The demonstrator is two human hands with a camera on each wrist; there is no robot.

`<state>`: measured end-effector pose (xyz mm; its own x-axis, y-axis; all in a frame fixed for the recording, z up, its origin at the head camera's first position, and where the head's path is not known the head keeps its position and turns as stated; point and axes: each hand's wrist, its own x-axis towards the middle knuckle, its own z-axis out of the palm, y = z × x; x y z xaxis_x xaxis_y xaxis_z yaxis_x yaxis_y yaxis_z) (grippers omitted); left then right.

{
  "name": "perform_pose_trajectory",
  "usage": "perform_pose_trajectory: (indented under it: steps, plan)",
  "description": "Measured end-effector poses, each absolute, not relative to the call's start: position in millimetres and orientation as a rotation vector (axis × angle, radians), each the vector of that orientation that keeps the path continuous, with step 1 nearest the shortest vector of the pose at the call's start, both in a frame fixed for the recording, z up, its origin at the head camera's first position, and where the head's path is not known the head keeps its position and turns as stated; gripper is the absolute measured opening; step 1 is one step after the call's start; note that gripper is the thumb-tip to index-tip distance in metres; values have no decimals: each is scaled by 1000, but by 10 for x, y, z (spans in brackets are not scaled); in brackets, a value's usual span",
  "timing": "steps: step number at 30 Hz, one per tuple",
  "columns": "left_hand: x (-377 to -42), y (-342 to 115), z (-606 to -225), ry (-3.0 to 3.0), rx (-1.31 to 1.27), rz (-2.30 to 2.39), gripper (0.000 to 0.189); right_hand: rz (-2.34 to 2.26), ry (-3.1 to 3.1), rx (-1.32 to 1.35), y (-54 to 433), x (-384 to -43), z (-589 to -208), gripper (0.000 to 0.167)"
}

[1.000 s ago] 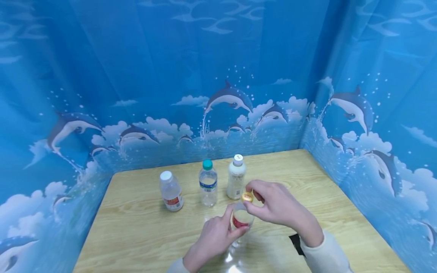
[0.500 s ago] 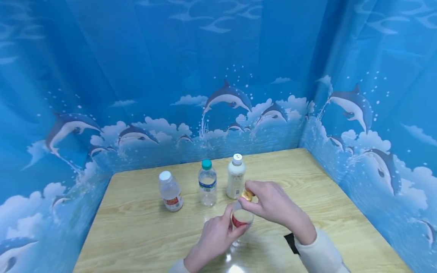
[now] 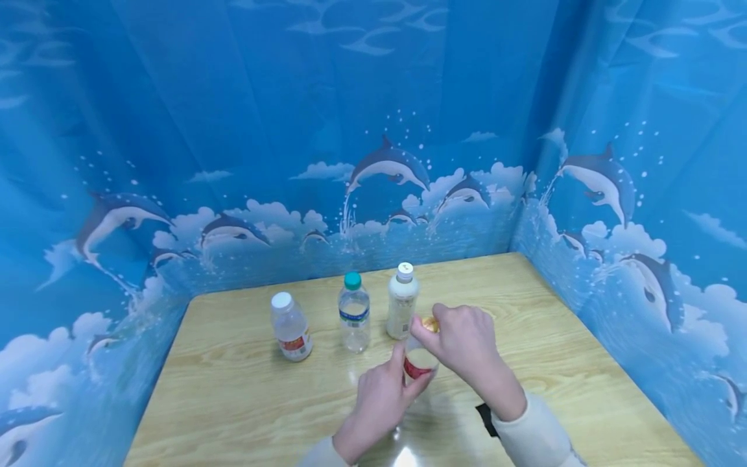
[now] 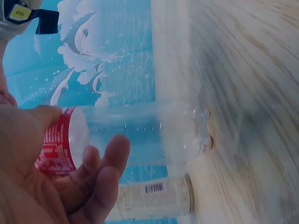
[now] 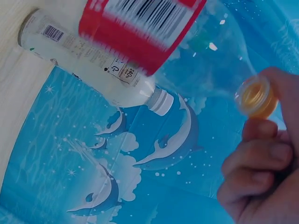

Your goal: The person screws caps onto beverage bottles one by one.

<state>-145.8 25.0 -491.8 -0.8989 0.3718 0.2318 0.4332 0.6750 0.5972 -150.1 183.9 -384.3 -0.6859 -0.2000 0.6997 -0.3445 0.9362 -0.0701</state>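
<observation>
A clear plastic bottle with a red label stands upright at the front middle of the table. My left hand grips it around the label, thumb on one side; in the left wrist view the clear lower body of the bottle reaches down to the tabletop. My right hand pinches a yellow-gold cap between thumb and fingers at the bottle's mouth. The right wrist view shows this cap right at the end of the clear neck, partly covered by the thumb.
Behind stand a white-capped milky bottle, a clear bottle with a green cap and, at left, a white-capped bottle with a red label. The wooden table meets blue dolphin curtains at back and sides.
My right hand has turned about the cap, its knuckles coming up and its wrist swinging left. The bottle and my left hand have shifted slightly right and away from me.
</observation>
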Motion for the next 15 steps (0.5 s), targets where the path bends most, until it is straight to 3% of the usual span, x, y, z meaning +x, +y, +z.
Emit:
perform_pose_trajectory:
  steps: [10,15]
  plan:
    - [-1491,615,-4915,-2798,-469,-839,59,207,-2395,28,1832,-1508,-3836,52]
    - [-1558,711,-4920,-2787,-475,-825,59,225,-2441,50,1942,-1554,-3828,55]
